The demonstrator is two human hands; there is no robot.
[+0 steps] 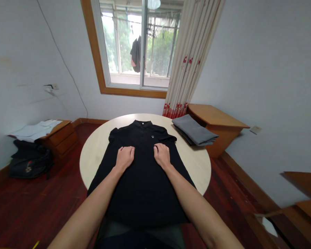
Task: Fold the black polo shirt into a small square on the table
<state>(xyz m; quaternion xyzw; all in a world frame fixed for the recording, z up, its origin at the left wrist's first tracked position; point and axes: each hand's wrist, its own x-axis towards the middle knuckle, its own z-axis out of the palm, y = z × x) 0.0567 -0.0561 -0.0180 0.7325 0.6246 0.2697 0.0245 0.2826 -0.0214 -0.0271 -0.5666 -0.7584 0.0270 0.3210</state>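
Observation:
A black short-sleeved polo shirt (pixel 145 186) lies spread front side up, its collar at the far end and its hem toward me, past the table's near edge. A small white emblem marks its chest on the right. My left hand (pixel 125 158) rests on the shirt's left half, back upward, fingers curled in. Level with it on the right half, just below the emblem, my right hand (pixel 162 154) rests with its fingers curled too. The cloth around both hands looks smooth, and I see none of it gathered in them. My fingertips are mostly hidden.
The round pale table (pixel 93 152) bears the shirt. Folded grey cloth (pixel 194 128) over darker fabric lies at its right edge. A wooden desk (pixel 217 117) stands behind on the right. At left are a low drawer cabinet (pixel 64 138) and a black bag (pixel 31 160).

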